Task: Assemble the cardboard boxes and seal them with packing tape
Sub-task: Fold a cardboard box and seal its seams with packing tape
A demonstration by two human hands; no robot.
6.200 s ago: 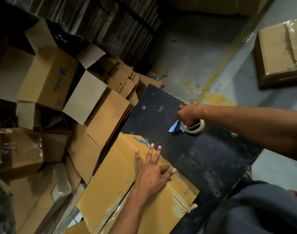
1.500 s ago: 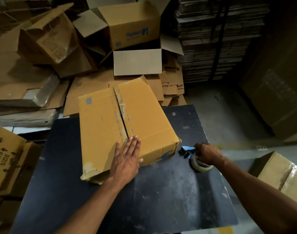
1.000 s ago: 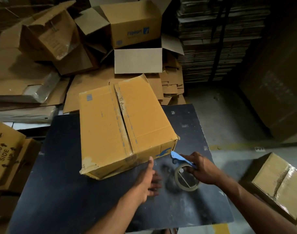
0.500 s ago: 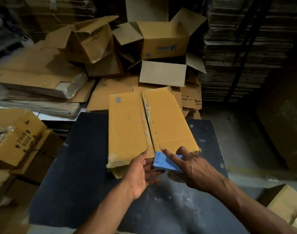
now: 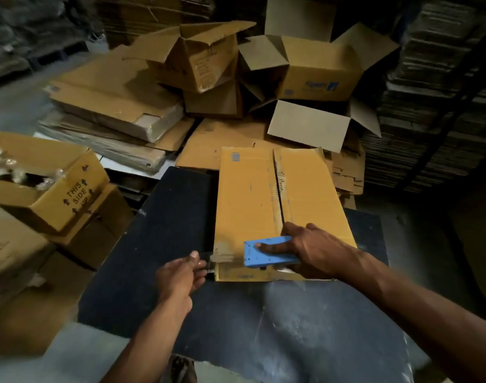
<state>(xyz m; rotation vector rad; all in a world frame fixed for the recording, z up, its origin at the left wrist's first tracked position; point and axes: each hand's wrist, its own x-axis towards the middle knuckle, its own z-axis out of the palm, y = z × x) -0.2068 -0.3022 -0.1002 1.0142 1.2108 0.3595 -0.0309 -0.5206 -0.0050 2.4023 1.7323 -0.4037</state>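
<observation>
Both hands have parted along the near edge of the cardboard box (image 5: 280,205) since half a second ago, when they met at its seam: the left hand (image 5: 181,275) has drawn out past the box's near left corner, while the right hand (image 5: 311,250) now sits on the box's near edge with the blue tape dispenser (image 5: 266,254). A person works at a dark desk (image 5: 277,327) in a dim storeroom, seen from a head-worn camera. The left grip is closed in a pinch, thumb and curled fingers holding the free end of a strip of clear packing tape (image 5: 222,257) that stretches, taut and level, from the fingertips across the box's corner to the dispenser. The right grip is wrapped over the dispenser, the thumb pressed flat on its blue face, the fingers reaching over its far side onto the box top near the seam. The box lies closed on the desk's far half, its two top flaps meeting along a centre seam that runs away from the person; its far end overhangs the desk's edge. Behind it lie flattened cartons (image 5: 112,106) and opened boxes (image 5: 313,64), with an open carton marked "THIS SIDE" (image 5: 56,194) at left and stacked sheets of cardboard (image 5: 435,92) at right.
</observation>
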